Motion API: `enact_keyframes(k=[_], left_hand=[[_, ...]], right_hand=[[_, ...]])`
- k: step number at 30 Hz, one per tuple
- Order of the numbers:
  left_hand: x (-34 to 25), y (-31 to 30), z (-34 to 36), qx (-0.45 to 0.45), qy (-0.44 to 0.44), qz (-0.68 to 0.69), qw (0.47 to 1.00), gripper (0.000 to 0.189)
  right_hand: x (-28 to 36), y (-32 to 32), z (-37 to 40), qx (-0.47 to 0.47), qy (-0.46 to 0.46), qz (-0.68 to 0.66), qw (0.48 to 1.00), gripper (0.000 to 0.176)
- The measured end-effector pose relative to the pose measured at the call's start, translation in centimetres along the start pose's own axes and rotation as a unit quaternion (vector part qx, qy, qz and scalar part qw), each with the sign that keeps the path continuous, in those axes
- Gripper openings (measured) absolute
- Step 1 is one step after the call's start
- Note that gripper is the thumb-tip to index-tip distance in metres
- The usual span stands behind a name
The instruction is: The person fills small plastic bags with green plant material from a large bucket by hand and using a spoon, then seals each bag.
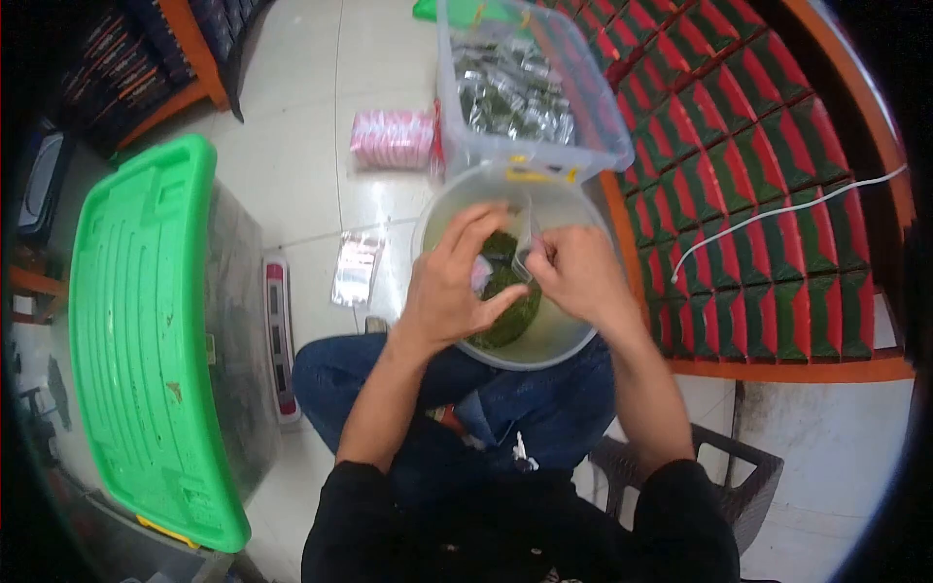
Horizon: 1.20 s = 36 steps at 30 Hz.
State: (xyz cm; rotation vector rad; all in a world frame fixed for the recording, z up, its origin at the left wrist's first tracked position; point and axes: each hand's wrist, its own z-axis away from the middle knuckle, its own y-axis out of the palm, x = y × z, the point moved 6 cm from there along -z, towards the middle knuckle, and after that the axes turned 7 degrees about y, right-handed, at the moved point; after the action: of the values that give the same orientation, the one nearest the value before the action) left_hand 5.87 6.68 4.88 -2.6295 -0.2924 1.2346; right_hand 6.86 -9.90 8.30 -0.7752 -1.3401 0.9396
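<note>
A round, translucent tub [428,233] stands at my lap, with a heap of dark green, crumbly leaf-like material [515,316] at its bottom. Over the tub's left side, my left hand [452,277] is open, its fingers curved and its thumb stretched apart. A small pale pink and white thing [481,274] shows just beside its palm. My right hand [578,272], over the right side, is closed with thumb against fingers on a clear plastic piece [526,233], perhaps a bag or scoop, that stands up between the two hands.
Behind the tub is a clear bin [607,136] of filled, shiny packets [510,92]. A pink-white pack [394,136] and silvery pouches [358,270] lie on the floor. A green-lidded box [146,340] is at left, a shelf of red-green packs [748,185] with a white cable [777,209] at right.
</note>
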Motion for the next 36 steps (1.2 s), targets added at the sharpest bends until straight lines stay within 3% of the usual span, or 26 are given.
enact_keyframes(k=[2,3,5,7,9,11,15,17,19,21,22,23,24,25,27,28,29,32,33,35,36], left_hand=[[-0.7,0.0,-0.9,0.09,0.071,0.014,0.993,0.04],[0.3,0.0,-0.7,0.093,0.064,0.015,0.994,0.04],[1.7,-1.3,-0.5,0.006,0.104,0.014,0.994,0.047],[2.4,-2.3,-0.7,-0.015,0.097,0.006,0.995,0.05],[3.0,-3.4,-1.1,-0.04,0.015,0.024,0.999,0.054],[3.5,-3.3,-0.9,-0.046,0.057,0.002,0.997,0.057],[5.2,-2.8,-0.3,-0.047,-0.044,0.139,0.988,0.062],[5.6,-2.6,0.4,-0.051,-0.083,0.212,0.972,0.063],[7.3,-2.1,0.9,-0.101,-0.238,0.373,0.891,0.063],[7.4,-1.2,1.1,-0.108,-0.23,0.386,0.887,0.06],[7.1,-0.5,1.2,-0.106,-0.22,0.386,0.89,0.059],[6.7,0.1,1.2,-0.102,-0.209,0.386,0.893,0.057],[6.7,0.7,1.4,-0.09,-0.19,0.365,0.907,0.057],[6.7,1.2,1.6,-0.09,-0.189,0.366,0.907,0.057],[6.4,1.7,1.4,-0.069,-0.156,0.333,0.928,0.056],[6.2,1.5,1.3,-0.073,-0.125,0.321,0.936,0.054],[6.3,1.4,1.3,-0.073,-0.127,0.319,0.937,0.054],[6.2,1.2,1.3,-0.076,-0.099,0.297,0.947,0.055],[6.1,1.1,1.1,-0.065,-0.059,0.24,0.967,0.055],[5.4,1.2,0.8,-0.058,-0.013,0.186,0.981,0.056],[5.3,1.3,0.8,-0.066,-0.043,0.194,0.978,0.057]], right_hand=[[0.1,0.6,-1.1,0.053,-0.034,0.006,0.998,0.034],[0.4,1.1,-1.7,0.109,-0.069,-0.059,0.99,0.031],[-0.1,1.9,-3.8,0.167,-0.105,-0.125,0.972,0.028],[-4.1,4.8,-7.7,0.176,0.031,-0.341,0.923,0.026],[-7.5,11.0,-10.7,0.087,-0.052,-0.033,0.994,0.022],[-13.3,20.3,-10.8,0.16,-0.049,0.209,0.963,0.021],[-13.9,23.7,-10.1,0.106,-0.094,0.314,0.939,0.019],[-13.5,23.9,-9.6,0.197,-0.052,0.359,0.911,0.02],[-11.8,22.9,-9.2,0.244,-0.028,0.373,0.895,0.024],[-9.7,21.4,-8.9,0.126,-0.077,0.317,0.937,0.028],[-9.3,21.2,-8.9,0.127,-0.075,0.315,0.938,0.028],[-8.1,20.7,-8.8,0.121,-0.1,0.118,0.98,0.028],[-7.4,20.1,-8.6,0.108,-0.123,-0.082,0.983,0.027],[-7.1,20.6,-8.4,0.107,-0.123,-0.081,0.983,0.027],[-4.9,20.7,-7.3,0.124,-0.159,-0.395,0.896,0.023],[-4.2,20.2,-6.6,0.126,-0.102,-0.366,0.916,0.019],[-4.6,21.0,-6.6,0.128,-0.103,-0.369,0.915,0.019],[-6.7,21.5,-6.3,0.262,-0.03,-0.279,0.923,0.017],[-7.1,20.6,-6.0,0.26,-0.03,-0.278,0.924,0.017],[-9.6,19.8,-5.0,0.352,0.157,-0.392,0.835,0.016],[-8.5,17.8,-3.6,0.374,0.163,-0.407,0.817,0.017]])
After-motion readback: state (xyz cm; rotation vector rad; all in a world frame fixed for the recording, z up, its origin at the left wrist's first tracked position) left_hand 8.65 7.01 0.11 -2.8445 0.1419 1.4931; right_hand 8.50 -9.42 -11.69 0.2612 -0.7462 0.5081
